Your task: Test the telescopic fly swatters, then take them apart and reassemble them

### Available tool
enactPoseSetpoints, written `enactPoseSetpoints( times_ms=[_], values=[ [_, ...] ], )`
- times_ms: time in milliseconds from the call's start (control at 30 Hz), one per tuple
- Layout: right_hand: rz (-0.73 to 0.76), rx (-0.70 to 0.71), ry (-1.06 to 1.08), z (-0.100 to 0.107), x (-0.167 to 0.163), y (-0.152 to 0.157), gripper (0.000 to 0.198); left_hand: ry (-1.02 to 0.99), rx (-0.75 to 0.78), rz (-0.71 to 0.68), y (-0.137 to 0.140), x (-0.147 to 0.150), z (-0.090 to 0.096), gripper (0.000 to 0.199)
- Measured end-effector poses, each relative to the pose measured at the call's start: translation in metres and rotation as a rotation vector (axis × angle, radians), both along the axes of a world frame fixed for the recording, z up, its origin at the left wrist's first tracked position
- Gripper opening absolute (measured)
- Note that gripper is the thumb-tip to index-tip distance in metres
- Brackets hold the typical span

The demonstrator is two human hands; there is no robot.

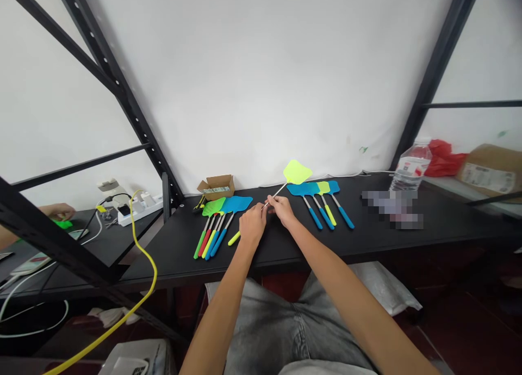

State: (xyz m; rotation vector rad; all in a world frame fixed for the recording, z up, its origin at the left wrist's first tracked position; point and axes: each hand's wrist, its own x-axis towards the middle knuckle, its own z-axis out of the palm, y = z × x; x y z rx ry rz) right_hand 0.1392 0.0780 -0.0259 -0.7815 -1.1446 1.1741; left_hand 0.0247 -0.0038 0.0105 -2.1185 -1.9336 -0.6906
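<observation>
From my remote seat I see the left hand [252, 225] wrapped around the thin shaft of a yellow fly swatter [297, 172], while the right hand [281, 207] pinches it just ahead with its fingers. It slants over the black worktop [269, 251], between a left-hand swatter group [237, 203] and four right-hand swatters [300, 189].

Both sleeveless forearms angle inward to meet at 2 closely paired hands. Behind the left hand [253, 221], the left forearm [222, 304] runs back and slightly outward; its back faces up, fingers curled closed. Just beside it and a little farther forward, the right hand [281, 209] pinches thumb and fingers together — its right forearm [338, 282] slanting back and outward, wrist nearly straight.
</observation>
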Motion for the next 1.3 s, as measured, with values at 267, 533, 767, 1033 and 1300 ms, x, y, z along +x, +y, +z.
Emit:
enactPoseSetpoints(
  times_ms=[267, 533, 767, 1033, 1300],
  values=[
    [-0.166, -0.012, 0.091, -0.004, 0.002, 0.009, 0.04, 0.009, 0.006, -0.035, -0.002, 0.001, 0.0, 0.036],
    [-0.27, -0.032, 0.221, -0.004, 0.013, 0.017, 0.037, 0.032, -0.044, -0.066, -0.006, -0.009, 0.001, 0.036],
    [-0.29, -0.126, 0.451, 0.003, 0.028, 0.018, 0.031, 0.046, -0.028, -0.111, -0.005, -0.012, -0.004, 0.036],
    [-0.289, -0.152, 0.502, 0.007, 0.036, 0.015, 0.031, 0.034, -0.026, -0.104, -0.007, -0.015, -0.004, 0.036],
    [0.122, 0.176, -0.296, 0.004, 0.019, -0.003, 0.046, -0.031, 0.059, -0.037, -0.003, -0.017, -0.006, 0.032]
  ],
)
